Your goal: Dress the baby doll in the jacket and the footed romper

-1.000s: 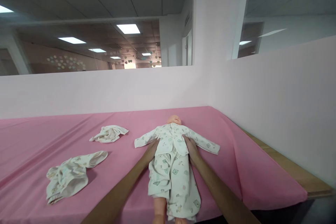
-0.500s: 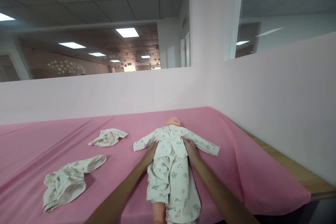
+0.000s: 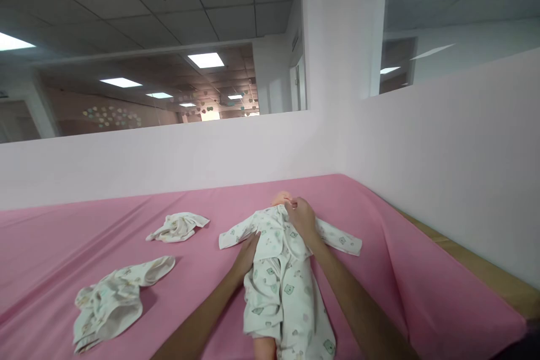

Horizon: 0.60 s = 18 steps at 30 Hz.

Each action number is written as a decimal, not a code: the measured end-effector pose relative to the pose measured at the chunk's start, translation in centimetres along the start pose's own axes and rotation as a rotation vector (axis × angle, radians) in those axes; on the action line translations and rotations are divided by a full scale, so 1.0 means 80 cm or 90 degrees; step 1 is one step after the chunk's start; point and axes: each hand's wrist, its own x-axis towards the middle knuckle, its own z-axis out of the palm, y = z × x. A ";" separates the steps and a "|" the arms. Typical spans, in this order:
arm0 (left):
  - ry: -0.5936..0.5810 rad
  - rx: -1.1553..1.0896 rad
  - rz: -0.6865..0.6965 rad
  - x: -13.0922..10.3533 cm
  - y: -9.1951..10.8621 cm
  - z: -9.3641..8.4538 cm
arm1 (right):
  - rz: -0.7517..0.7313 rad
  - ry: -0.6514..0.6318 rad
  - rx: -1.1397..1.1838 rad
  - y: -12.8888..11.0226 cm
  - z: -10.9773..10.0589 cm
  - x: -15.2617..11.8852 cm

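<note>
A baby doll (image 3: 281, 198) lies on its back on the pink sheet, its head toward the wall. It wears a white printed jacket (image 3: 270, 236) with both sleeves spread, and white printed trousers (image 3: 295, 298). One bare lower leg (image 3: 265, 347) shows below the shorter-looking trouser leg. My left hand (image 3: 248, 254) rests flat along the jacket's side, fingers stretched out. At the collar, close to the doll's chin, my right hand (image 3: 302, 218) has its fingers curled together. What those fingers hold, if anything, is hidden.
A crumpled white baby garment (image 3: 179, 227) lies left of the doll, and a second printed garment (image 3: 113, 298) is nearer to me. The pink sheet (image 3: 202, 281) covers the table up to the white wall (image 3: 177, 160). At right a wooden edge (image 3: 476, 267) shows.
My right hand has left the jacket's side and moved up to the collar, its fingers now curled. My left hand stays at the doll's side. The view has shifted slightly.
</note>
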 end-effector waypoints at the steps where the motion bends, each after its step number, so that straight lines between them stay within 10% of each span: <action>1: 0.002 -0.004 0.006 -0.001 0.000 0.001 | -0.008 -0.024 -0.023 -0.009 0.008 0.011; 18: -0.022 0.010 -0.034 -0.007 0.001 0.001 | 0.053 -0.012 -0.129 0.008 0.036 0.023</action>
